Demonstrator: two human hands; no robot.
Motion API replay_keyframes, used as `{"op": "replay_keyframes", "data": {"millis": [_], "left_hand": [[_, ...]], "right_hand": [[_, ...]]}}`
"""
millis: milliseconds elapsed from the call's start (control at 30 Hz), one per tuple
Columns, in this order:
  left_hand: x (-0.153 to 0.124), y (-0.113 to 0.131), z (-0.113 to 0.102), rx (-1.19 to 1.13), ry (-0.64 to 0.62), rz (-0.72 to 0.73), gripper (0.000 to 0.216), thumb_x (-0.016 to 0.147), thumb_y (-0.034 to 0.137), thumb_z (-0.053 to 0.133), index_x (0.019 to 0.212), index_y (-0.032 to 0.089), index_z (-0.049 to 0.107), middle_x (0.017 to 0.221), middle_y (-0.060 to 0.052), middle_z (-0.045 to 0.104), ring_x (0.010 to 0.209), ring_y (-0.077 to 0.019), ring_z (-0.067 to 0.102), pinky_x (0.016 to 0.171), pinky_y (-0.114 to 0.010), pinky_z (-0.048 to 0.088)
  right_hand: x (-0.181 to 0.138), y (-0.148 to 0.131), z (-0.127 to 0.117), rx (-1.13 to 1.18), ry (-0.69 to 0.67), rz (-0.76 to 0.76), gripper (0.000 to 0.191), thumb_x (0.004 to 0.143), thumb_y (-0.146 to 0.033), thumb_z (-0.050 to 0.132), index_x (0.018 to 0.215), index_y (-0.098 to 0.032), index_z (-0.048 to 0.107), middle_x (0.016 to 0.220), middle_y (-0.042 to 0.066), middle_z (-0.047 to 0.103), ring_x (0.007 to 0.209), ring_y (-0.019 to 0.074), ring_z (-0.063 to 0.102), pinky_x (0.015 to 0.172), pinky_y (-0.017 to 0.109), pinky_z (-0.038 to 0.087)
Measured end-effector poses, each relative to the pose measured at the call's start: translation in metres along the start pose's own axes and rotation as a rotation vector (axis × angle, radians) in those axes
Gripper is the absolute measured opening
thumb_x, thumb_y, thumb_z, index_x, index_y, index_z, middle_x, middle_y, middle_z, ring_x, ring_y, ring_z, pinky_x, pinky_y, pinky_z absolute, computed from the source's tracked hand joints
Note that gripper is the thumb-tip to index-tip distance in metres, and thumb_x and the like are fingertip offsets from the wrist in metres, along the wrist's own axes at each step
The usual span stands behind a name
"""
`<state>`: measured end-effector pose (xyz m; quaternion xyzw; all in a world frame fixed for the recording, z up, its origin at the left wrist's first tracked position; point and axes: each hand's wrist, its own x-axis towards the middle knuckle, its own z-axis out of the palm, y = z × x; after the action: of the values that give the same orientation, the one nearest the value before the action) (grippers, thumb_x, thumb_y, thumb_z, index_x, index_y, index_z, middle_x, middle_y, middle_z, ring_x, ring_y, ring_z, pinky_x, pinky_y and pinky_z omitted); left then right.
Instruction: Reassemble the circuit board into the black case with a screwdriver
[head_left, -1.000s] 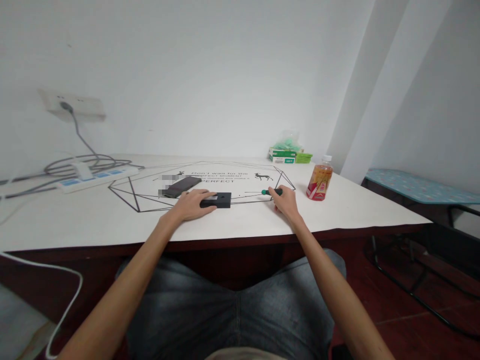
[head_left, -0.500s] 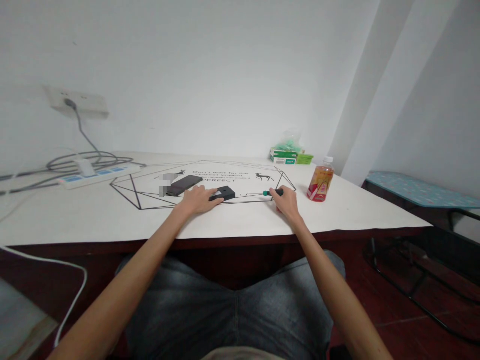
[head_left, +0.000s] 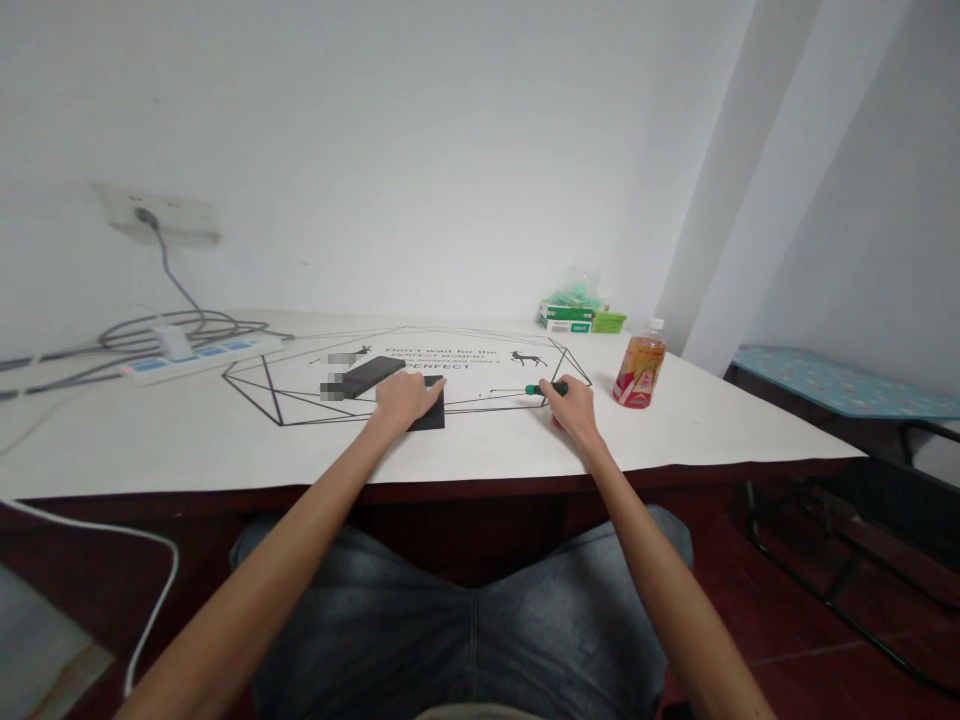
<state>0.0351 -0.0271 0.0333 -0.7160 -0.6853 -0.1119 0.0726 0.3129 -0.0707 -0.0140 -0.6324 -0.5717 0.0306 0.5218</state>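
My left hand (head_left: 405,396) lies on a small flat black box (head_left: 431,412) in the middle of the white table (head_left: 187,440), fingers laid over its top and gripping it. Just behind the box a dark phone (head_left: 369,375) lies flat. My right hand (head_left: 571,402) is curled around the handle of a green-and-black screwdriver (head_left: 537,388), whose thin shaft points left along the tabletop.
An orange drink bottle (head_left: 640,372) stands to the right of my right hand. Green boxes (head_left: 579,314) sit at the back by the wall. A power strip (head_left: 196,356) with coiled cables lies at the back left. A patterned ironing board (head_left: 840,378) stands on the right.
My left hand has turned the black box, which lay lengthwise across the table and now points away from me. The right hand stayed on the screwdriver.
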Motion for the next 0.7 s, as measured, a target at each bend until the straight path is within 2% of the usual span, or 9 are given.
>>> {"op": "replay_keyframes", "data": {"millis": [100,233,300,367,433,500,567,700], "left_hand": [[0.0,-0.009,0.003,-0.151,-0.035,-0.054,0.077,0.092,0.069,0.038,0.111,0.004,0.073,0.105,-0.027,0.074,0.103,-0.0405,0.07,0.082,-0.043,0.054],[-0.003,-0.01,0.01,-0.467,-0.091,-0.068,0.074,0.095,0.063,0.036,0.116,0.001,0.069,0.071,-0.017,0.074,0.066,-0.0283,0.072,0.068,-0.035,0.056],[-0.001,-0.006,0.014,-0.557,-0.056,-0.07,0.069,0.095,0.059,0.038,0.124,0.002,0.066,0.066,-0.014,0.073,0.06,-0.0259,0.071,0.064,-0.033,0.055],[0.003,-0.002,0.018,-0.527,0.049,-0.066,0.064,0.094,0.055,0.043,0.128,0.005,0.065,0.074,-0.014,0.076,0.069,-0.0277,0.072,0.068,-0.034,0.055],[0.006,0.001,0.02,-0.416,0.201,-0.054,0.055,0.093,0.051,0.047,0.125,0.011,0.069,0.092,-0.016,0.078,0.088,-0.0315,0.073,0.078,-0.037,0.055],[0.007,0.004,0.022,-0.336,0.31,-0.043,0.046,0.094,0.046,0.048,0.119,0.016,0.073,0.101,-0.015,0.078,0.1,-0.0338,0.07,0.083,-0.04,0.052],[0.004,0.007,0.023,-0.349,0.348,0.029,0.041,0.097,0.042,0.045,0.114,0.02,0.075,0.097,-0.012,0.078,0.098,-0.0316,0.07,0.082,-0.039,0.051],[-0.008,0.017,0.026,-0.513,0.324,0.393,0.034,0.098,0.034,0.046,0.109,0.024,0.077,0.101,-0.005,0.078,0.091,-0.0224,0.069,0.079,-0.032,0.049]], "right_hand": [[0.0,-0.001,-0.001,0.066,-0.011,0.035,0.038,0.085,-0.05,0.059,0.059,-0.026,0.046,0.038,-0.002,0.049,0.045,0.02,0.054,0.056,0.03,0.039],[0.0,-0.004,-0.003,0.18,-0.005,0.071,0.038,0.084,-0.05,0.061,0.058,-0.024,0.047,0.037,-0.003,0.049,0.037,0.0167,0.05,0.051,0.029,0.039],[-0.001,-0.007,-0.004,0.228,-0.003,0.076,0.039,0.084,-0.049,0.061,0.058,-0.024,0.047,0.035,-0.003,0.048,0.035,0.0158,0.049,0.049,0.028,0.038],[-0.001,-0.01,-0.005,0.266,-0.012,0.074,0.039,0.084,-0.048,0.062,0.057,-0.024,0.047,0.034,-0.003,0.048,0.034,0.015,0.048,0.047,0.028,0.037],[-0.002,-0.011,-0.005,0.311,-0.035,0.07,0.039,0.084,-0.046,0.063,0.056,-0.024,0.047,0.033,-0.004,0.048,0.033,0.0142,0.047,0.045,0.027,0.036],[-0.002,-0.011,-0.004,0.363,-0.065,0.067,0.038,0.084,-0.045,0.063,0.056,-0.023,0.048,0.033,-0.004,0.048,0.031,0.0138,0.046,0.043,0.027,0.035],[-0.001,-0.009,-0.002,0.411,-0.089,0.066,0.038,0.083,-0.045,0.063,0.056,-0.023,0.048,0.033,-0.003,0.049,0.031,0.0139,0.046,0.041,0.027,0.035],[-0.001,-0.008,0.0,0.481,-0.124,0.071,0.038,0.082,-0.047,0.065,0.056,-0.023,0.049,0.033,-0.002,0.05,0.03,0.0137,0.045,0.038,0.027,0.034]]}}
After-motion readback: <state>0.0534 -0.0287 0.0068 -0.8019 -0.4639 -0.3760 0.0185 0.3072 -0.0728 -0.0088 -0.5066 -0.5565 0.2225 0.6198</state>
